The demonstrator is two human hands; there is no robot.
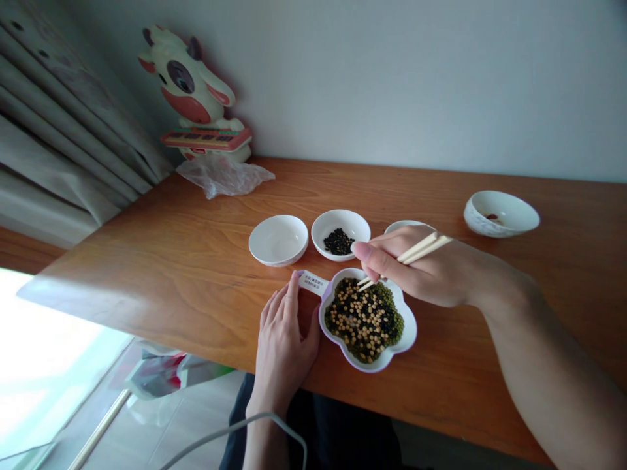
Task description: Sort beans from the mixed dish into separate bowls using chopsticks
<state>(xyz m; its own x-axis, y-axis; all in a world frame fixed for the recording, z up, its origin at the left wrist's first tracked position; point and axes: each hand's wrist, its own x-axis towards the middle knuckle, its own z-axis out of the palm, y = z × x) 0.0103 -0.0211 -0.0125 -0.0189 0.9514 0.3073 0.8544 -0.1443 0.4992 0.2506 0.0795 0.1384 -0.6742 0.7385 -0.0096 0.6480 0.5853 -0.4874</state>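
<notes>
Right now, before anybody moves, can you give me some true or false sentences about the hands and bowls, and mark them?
1. The right hand holds chopsticks. True.
2. A spoon is in the left hand. False: the left hand rests by the handle of the flower-shaped dish.
3. Yellow beans are in that dish. True.
4. The leftmost white bowl holds black beans. False: black beans are in the white bowl just right of it.
</notes>
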